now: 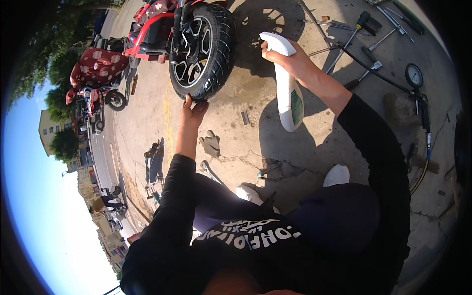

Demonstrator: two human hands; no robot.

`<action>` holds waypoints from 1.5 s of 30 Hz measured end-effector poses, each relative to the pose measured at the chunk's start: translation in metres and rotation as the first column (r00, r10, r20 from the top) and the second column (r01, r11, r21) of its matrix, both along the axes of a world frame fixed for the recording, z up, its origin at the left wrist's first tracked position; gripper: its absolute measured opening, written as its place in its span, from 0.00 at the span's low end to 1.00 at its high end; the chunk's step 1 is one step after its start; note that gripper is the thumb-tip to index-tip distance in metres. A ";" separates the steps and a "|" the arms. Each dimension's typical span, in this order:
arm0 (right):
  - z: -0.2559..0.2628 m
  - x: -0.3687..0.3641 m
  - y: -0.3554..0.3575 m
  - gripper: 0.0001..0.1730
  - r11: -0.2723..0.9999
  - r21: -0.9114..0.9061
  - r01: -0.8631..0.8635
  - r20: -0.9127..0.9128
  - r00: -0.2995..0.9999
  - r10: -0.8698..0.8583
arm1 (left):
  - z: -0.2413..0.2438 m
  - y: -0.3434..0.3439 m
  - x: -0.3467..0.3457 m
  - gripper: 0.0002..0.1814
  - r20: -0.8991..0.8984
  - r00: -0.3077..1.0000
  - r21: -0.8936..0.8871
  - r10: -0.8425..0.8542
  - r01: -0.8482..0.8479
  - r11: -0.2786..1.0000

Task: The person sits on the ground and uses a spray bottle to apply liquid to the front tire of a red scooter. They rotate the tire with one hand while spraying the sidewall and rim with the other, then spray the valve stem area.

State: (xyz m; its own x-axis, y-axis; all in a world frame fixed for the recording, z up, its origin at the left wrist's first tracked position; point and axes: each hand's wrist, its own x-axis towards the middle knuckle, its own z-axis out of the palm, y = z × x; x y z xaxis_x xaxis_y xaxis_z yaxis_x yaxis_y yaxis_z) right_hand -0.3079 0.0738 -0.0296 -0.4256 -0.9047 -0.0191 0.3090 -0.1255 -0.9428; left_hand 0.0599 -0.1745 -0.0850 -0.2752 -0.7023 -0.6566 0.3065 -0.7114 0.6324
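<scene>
My right hand (282, 59) is wrapped around the neck of a white spray bottle (288, 99), with its white trigger head at the top and a green label on its side. The bottle is tilted, held above the concrete to the right of a scooter wheel. My left hand (193, 113) grips the near edge of the black front tyre (217, 70), thumb and fingers on the rubber. Wet, shiny patches show on the tread. The wheel has a black and silver alloy rim (191, 49) and belongs to a red scooter (151, 40).
A grey glove (210, 143) and a small dark strip (245, 118) lie on the concrete. Screwdrivers and levers (363, 20) are scattered at upper right, near an inflator gauge (413, 75) with its hose. Another scooter under a red patterned cover (99, 62) stands at left.
</scene>
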 end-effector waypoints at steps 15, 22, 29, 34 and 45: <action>-0.017 0.001 0.018 0.19 0.997 0.050 -0.056 0.122 0.991 0.050 | 0.003 0.017 -0.025 0.46 0.118 0.993 -0.095 0.017 -0.006 0.995; -0.014 0.007 0.001 0.19 1.000 0.006 0.017 -0.037 0.999 -0.017 | 0.027 0.036 -0.036 0.48 0.003 1.000 -0.009 -0.030 0.030 1.000; -0.013 -0.012 -0.008 0.19 0.993 -0.080 0.089 -0.122 0.988 -0.098 | 0.025 0.035 -0.041 0.47 -0.004 1.000 0.000 0.016 -0.016 1.000; -0.002 -0.009 -0.004 0.16 0.997 -0.037 0.072 -0.090 0.993 -0.075 | 0.029 0.039 -0.041 0.48 0.014 1.000 -0.021 0.009 -0.008 1.000; 0.001 -0.013 -0.004 0.21 0.990 -0.062 0.130 -0.069 0.989 -0.134 | 0.025 0.031 -0.034 0.49 0.016 0.999 0.006 0.045 -0.045 0.999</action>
